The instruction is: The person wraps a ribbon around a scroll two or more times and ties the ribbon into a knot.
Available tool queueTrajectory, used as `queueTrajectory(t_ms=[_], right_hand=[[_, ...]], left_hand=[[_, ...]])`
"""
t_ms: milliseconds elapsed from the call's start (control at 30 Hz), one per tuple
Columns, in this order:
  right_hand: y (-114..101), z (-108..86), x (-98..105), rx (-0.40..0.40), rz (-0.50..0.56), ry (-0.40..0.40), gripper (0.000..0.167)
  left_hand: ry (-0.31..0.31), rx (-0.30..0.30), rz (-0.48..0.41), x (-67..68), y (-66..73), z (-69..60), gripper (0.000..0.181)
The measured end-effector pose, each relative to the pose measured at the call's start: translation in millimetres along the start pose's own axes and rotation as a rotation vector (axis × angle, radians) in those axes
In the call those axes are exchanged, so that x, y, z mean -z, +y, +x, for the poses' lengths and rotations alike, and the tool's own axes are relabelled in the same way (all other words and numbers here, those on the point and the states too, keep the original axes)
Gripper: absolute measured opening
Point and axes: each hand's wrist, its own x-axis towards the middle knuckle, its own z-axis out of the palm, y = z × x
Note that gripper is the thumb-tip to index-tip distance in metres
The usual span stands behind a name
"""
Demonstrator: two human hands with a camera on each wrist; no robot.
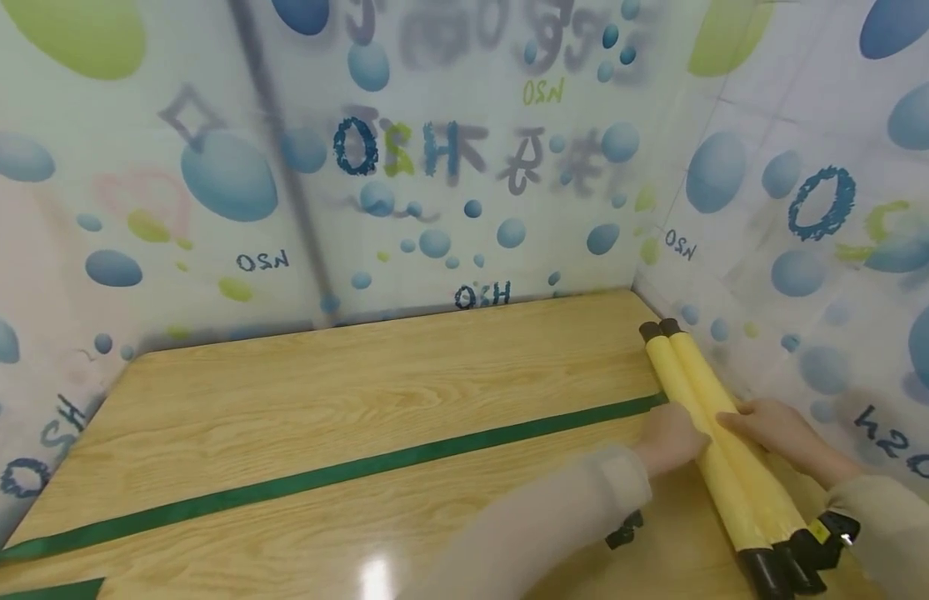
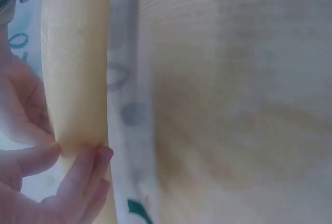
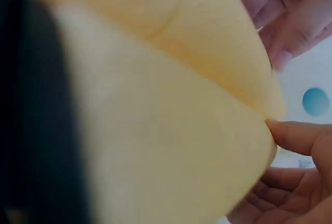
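Note:
A pale yellow scroll (image 1: pixel 737 492) with black ends shows as two thick rolls side by side. It slants along the right side of the table, near the wall. My left hand (image 1: pixel 670 437) holds the left roll at about its middle; in the left wrist view its thumb and fingers (image 2: pixel 78 182) pinch the roll from both sides. Across from it, my right hand (image 1: pixel 782 437) grips the right roll. The right wrist view has the thumb pressing near the seam between the rolls, with the other fingers curled underneath. Whether the scroll touches the table cannot be told.
The wood-grain table (image 1: pixel 359 392) is crossed by a long green strip (image 1: pixel 404 457) that reaches the scroll. Another green piece (image 1: pixel 52 590) lies at the front left. Bubble-patterned curtains (image 1: pixel 434 192) enclose the back and both sides.

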Motion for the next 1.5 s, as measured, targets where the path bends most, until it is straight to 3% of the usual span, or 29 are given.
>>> queueTrajectory(t_ms=[133,233,367,567,733,900,1000,1267,1500], right_hand=[[-18,4.8,-5,0.034,0.014,-0.012,0.036],[-32,8.1,-11,0.069,0.062,-0.027,0.037],[-54,11.3,-22,0.09,0.094,-0.034,0.037],[-96,10.9,-40,0.082,0.088,-0.106,0.051],[-131,10.6,-56,0.091,0.123,-0.148,0.054],[-164,8.8,-73,0.141,0.102,-0.167,0.055],[-181,8.8,-86,0.179,0.099,-0.186,0.055],[-221,9.7,-117,0.159,0.219,-0.266,0.052],[-247,8.1,-149,0.2,0.289,-0.311,0.047]], left_hand=[[0.022,0.041,-0.01,16.3,-10.0,-0.5,0.03],[0.003,0.078,-0.039,28.4,-21.0,-2.8,0.028],[-0.024,0.099,-0.158,48.2,-41.5,-9.4,0.03],[-0.011,0.147,-0.24,84.5,-70.9,-30.5,0.023],[0.01,0.111,-0.354,114.1,-96.3,-51.0,0.014],[0.024,0.121,-0.421,133.9,-123.1,-69.8,0.02],[0.036,0.141,-0.422,144.7,-138.1,-81.5,0.02],[0.05,0.18,-0.413,171.5,-172.6,-110.7,0.02],[0.103,0.252,-0.342,189.5,-198.7,-139.2,0.02]])
